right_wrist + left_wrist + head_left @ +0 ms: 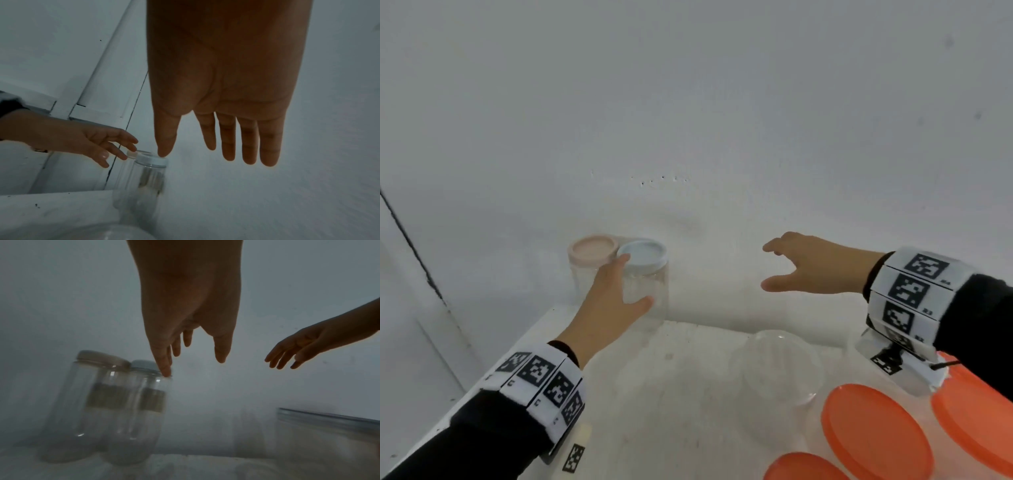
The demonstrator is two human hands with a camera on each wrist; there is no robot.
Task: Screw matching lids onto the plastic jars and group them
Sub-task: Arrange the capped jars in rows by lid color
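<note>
Two tall clear jars stand together at the table's back left: one with a pink lid (594,248), one with a pale blue lid (643,253). My left hand (637,281) is spread just in front of the blue-lidded jar (141,402), fingers straight and holding nothing; I cannot tell whether the index fingertip (165,371) touches it. My right hand (767,265) hovers in the air to the right, fingers straight and empty. An open wide clear jar (777,366) stands in the front middle. Orange lids (876,435) lie at the front right.
Another clear jar (893,370) sits partly hidden under my right wrist, beside a second orange lid (972,411); a third (804,467) lies at the bottom edge. A white wall rises directly behind the table (688,411). The table's left edge (524,339) drops off.
</note>
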